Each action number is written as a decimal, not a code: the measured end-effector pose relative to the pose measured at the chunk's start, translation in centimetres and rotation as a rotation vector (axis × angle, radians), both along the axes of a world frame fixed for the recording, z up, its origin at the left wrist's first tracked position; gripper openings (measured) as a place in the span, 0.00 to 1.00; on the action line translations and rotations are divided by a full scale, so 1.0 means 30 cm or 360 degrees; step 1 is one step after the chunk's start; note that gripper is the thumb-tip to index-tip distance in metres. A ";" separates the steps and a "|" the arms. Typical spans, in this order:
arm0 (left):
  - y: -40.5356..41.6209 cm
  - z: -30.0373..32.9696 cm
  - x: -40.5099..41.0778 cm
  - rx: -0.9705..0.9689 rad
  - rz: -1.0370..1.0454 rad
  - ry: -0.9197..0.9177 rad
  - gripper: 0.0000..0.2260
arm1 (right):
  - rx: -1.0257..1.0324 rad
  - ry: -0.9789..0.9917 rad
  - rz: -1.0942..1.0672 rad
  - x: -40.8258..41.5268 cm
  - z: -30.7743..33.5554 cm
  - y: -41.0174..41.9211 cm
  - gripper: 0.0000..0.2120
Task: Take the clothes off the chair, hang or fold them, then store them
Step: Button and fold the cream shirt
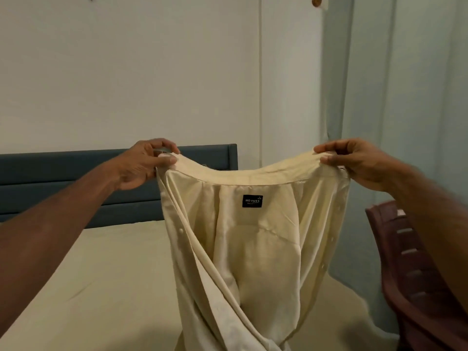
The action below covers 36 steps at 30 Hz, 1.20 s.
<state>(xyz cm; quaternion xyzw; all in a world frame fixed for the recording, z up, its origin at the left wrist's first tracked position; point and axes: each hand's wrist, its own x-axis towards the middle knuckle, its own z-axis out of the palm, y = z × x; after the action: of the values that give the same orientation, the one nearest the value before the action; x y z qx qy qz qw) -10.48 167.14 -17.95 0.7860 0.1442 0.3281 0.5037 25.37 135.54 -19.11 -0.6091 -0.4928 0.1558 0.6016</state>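
We are seeing only two forearms and two hands of the person, reaching in from the lower corners. The left hand and the right hand are showing bare, with no gloves, rings or watch visible to us. Both forearms are showing bare up to the frame edges, with no sleeve or cuff coming into view. The right forearm is looking blurred.

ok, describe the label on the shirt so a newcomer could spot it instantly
Start at the cream button-up shirt held up over the bed by both hands. Look inside it, just below the collar band, near centre. The small black rectangular label with white lettering is the only dark patch on the pale cloth.
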 end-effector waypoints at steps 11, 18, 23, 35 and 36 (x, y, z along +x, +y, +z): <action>0.036 0.097 -0.009 0.1038 0.0711 0.0408 0.14 | -0.0169 -0.0861 -0.0669 -0.077 0.095 0.056 0.11; 0.003 0.335 -0.123 0.1151 0.0874 0.0101 0.21 | 0.0276 -0.0520 -0.0413 -0.191 0.374 0.029 0.12; -0.017 0.350 -0.213 0.1086 0.0646 0.0171 0.13 | 0.0275 -0.0487 -0.0248 -0.245 0.385 -0.025 0.05; -0.088 0.342 -0.225 0.0408 0.0749 -0.0336 0.11 | 0.0380 -0.0542 -0.0580 -0.283 0.334 -0.047 0.16; -0.092 0.333 -0.214 0.0414 0.0798 -0.0404 0.10 | 0.0432 -0.0586 -0.0647 -0.286 0.318 -0.033 0.15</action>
<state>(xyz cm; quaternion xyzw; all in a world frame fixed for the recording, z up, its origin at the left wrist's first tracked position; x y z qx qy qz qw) -16.89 164.38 -7.95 0.7366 0.2264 0.5534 0.3160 16.78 134.56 -9.58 -0.6273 -0.4779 -0.1479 0.5969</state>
